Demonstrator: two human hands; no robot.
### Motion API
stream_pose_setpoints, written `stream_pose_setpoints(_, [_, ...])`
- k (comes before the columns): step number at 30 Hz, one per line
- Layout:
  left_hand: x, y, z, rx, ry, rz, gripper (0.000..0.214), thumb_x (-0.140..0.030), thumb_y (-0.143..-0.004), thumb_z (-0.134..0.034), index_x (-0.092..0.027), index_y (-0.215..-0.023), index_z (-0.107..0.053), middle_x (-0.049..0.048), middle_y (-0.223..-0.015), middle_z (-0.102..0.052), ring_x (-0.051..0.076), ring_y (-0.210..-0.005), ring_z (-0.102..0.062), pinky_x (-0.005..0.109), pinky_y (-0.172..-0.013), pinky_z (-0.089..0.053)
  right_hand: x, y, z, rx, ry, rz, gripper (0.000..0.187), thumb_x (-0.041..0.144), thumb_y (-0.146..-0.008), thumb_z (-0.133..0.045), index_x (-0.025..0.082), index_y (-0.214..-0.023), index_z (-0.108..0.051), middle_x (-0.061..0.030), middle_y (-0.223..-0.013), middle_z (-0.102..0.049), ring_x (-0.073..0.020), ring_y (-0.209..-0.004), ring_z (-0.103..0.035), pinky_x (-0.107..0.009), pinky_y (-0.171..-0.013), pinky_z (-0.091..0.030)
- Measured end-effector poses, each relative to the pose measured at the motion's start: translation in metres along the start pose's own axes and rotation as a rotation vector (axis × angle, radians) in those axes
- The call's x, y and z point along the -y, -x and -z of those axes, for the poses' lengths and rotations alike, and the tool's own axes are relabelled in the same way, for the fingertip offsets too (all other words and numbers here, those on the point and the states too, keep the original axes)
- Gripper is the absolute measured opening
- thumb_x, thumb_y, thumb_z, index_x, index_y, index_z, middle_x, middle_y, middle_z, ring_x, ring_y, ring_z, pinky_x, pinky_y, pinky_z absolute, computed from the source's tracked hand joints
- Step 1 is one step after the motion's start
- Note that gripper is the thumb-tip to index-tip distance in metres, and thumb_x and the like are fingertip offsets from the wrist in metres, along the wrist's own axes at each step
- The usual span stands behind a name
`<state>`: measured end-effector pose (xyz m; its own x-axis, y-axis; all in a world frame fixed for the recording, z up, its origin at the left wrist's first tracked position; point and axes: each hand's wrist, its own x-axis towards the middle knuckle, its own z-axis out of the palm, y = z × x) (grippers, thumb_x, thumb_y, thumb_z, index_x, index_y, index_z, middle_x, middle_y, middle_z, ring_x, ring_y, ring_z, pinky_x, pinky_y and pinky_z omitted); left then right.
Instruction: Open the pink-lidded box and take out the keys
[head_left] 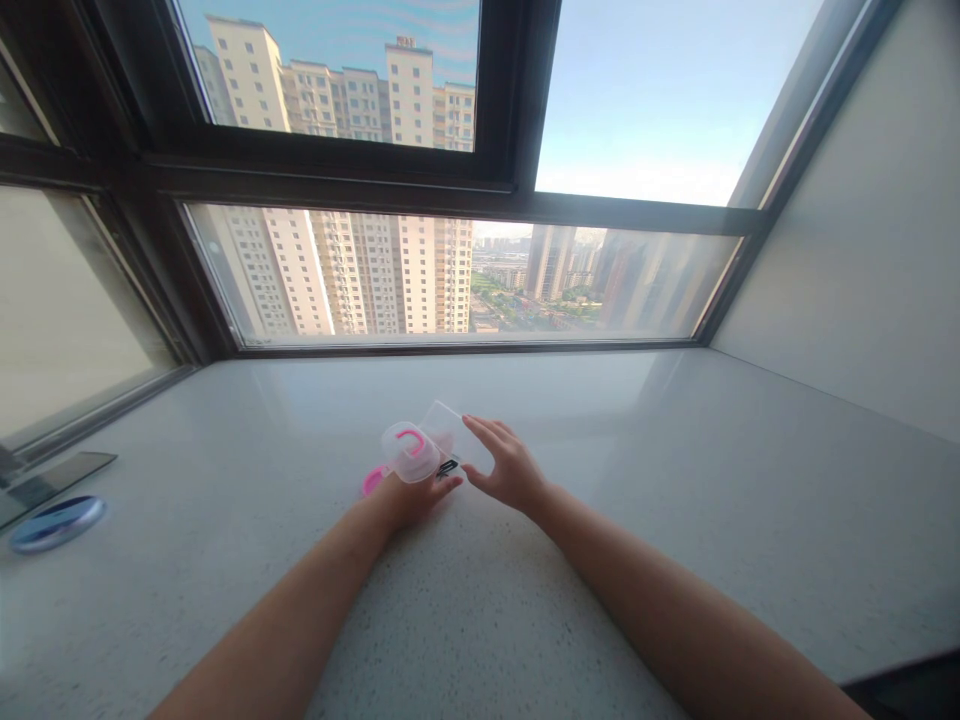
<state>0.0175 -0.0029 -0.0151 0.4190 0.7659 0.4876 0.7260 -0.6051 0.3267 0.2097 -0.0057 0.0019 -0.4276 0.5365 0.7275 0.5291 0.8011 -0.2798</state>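
Note:
My left hand (411, 497) rests on the white stone sill and grips a small clear plastic case (409, 452) with a pink curved piece inside. Another pink piece (371, 481) shows just left of that hand. My right hand (504, 464) lies beside it with fingers spread, its fingertips on a flat clear plastic package (448, 425) with a black mark at its near end. The two hands are a few centimetres apart.
A wide white speckled sill (675, 480) runs under a dark-framed window (517, 200) looking onto tall buildings. At the far left lie a round blue disc (56, 522) and a dark flat slab (52, 478). A plain wall rises at the right.

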Motion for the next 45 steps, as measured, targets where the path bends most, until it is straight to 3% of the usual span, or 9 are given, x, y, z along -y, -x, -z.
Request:
stream_pose_setpoints(3, [-0.001, 0.001, 0.002, 0.118, -0.072, -0.063, 0.043, -0.048, -0.080, -0.044, -0.023, -0.114, -0.052, 0.0072, -0.110, -0.061, 0.022, -0.108, -0.051, 0.035, -0.094, -0.038, -0.002, 0.000, 0.000, -0.041, 0.011, -0.023, 0.066, 0.019, -0.070, -0.057, 0.020, -0.132, -0.036, -0.0110, -0.125, -0.049, -0.0254, -0.112, -0.045, -0.044, -0.094, -0.038])
stream_pose_setpoints(8, [0.001, -0.002, 0.002, 0.076, -0.201, 0.044, 0.043, -0.051, -0.082, -0.041, -0.021, -0.108, -0.057, 0.0097, -0.101, -0.064, 0.025, -0.099, -0.055, 0.037, -0.086, -0.041, -0.007, 0.002, -0.003, -0.113, -0.051, -0.177, 0.066, 0.020, -0.067, -0.061, 0.022, -0.129, -0.040, -0.0099, -0.120, -0.053, -0.0232, -0.096, -0.054, -0.041, -0.085, -0.045])
stream_pose_setpoints(12, [0.000, -0.006, 0.007, -0.045, -0.233, 0.077, 0.035, -0.046, -0.082, -0.042, -0.018, -0.094, -0.061, 0.0108, -0.092, -0.064, 0.025, -0.093, -0.056, 0.038, -0.082, -0.042, -0.022, 0.005, -0.011, -0.188, -0.256, -0.445, 0.064, 0.028, -0.063, -0.066, 0.019, -0.123, -0.046, -0.0101, -0.108, -0.059, -0.0205, -0.086, -0.057, -0.033, -0.069, -0.052])
stream_pose_setpoints(17, [-0.003, -0.006, 0.013, -0.231, -0.177, 0.079, 0.038, -0.036, -0.080, -0.049, -0.018, -0.114, -0.047, 0.0099, -0.114, -0.055, 0.024, -0.105, -0.049, 0.038, -0.089, -0.039, -0.039, 0.006, -0.016, -0.225, -0.643, -0.663, 0.056, 0.035, -0.065, -0.065, 0.015, -0.116, -0.051, -0.0096, -0.094, -0.064, -0.0187, -0.078, -0.061, -0.033, -0.066, -0.052])
stream_pose_setpoints(22, [-0.004, -0.006, 0.015, -0.290, -0.134, 0.113, 0.055, -0.036, -0.075, -0.057, -0.018, -0.123, -0.037, 0.0122, -0.120, -0.049, 0.027, -0.110, -0.046, 0.042, -0.091, -0.037, -0.038, 0.005, -0.010, -0.225, -0.899, -0.666, 0.053, 0.034, -0.066, -0.066, 0.016, -0.113, -0.052, -0.0098, -0.098, -0.064, -0.0201, -0.083, -0.061, -0.035, -0.069, -0.052])
stream_pose_setpoints(29, [-0.004, -0.006, 0.016, -0.348, 0.050, 0.084, 0.095, -0.038, -0.066, -0.066, -0.017, -0.138, -0.008, 0.0165, -0.126, -0.043, 0.027, -0.110, -0.047, 0.043, -0.093, -0.037, -0.034, 0.006, -0.008, -0.187, -0.997, -0.665, 0.051, 0.034, -0.066, -0.066, 0.017, -0.112, -0.052, -0.0105, -0.101, -0.063, -0.0207, -0.084, -0.061, -0.036, -0.069, -0.052])
stream_pose_setpoints(38, [-0.002, -0.004, 0.017, -0.331, 0.165, 0.032, 0.064, -0.030, -0.072, -0.062, -0.019, -0.127, -0.031, 0.0111, -0.117, -0.050, 0.022, -0.101, -0.052, 0.036, -0.086, -0.044, -0.027, 0.003, -0.003, -0.089, -1.131, -0.682, 0.046, 0.051, -0.080, -0.044, 0.019, -0.112, -0.053, -0.0086, -0.101, -0.062, -0.0165, -0.071, -0.062, -0.031, -0.060, -0.053])
stream_pose_setpoints(42, [-0.003, -0.005, 0.017, -0.326, 0.196, 0.056, 0.056, -0.029, -0.074, -0.060, -0.022, -0.124, -0.035, 0.0090, -0.117, -0.050, 0.018, -0.092, -0.056, 0.033, -0.078, -0.048, -0.021, 0.004, -0.003, -0.009, -1.057, -0.551, 0.055, 0.043, -0.071, -0.061, 0.022, -0.119, -0.046, -0.0070, -0.107, -0.060, -0.0183, -0.080, -0.061, -0.031, -0.065, -0.052])
stream_pose_setpoints(45, [-0.001, -0.006, 0.018, -0.331, 0.195, 0.075, 0.053, -0.027, -0.075, -0.057, -0.023, -0.124, -0.036, 0.0089, -0.118, -0.050, 0.018, -0.091, -0.057, 0.035, -0.080, -0.047, -0.024, 0.005, -0.007, -0.046, -0.925, -0.512, 0.057, 0.035, -0.065, -0.068, 0.021, -0.116, -0.046, -0.0077, -0.110, -0.058, -0.0188, -0.085, -0.060, -0.032, -0.070, -0.051])
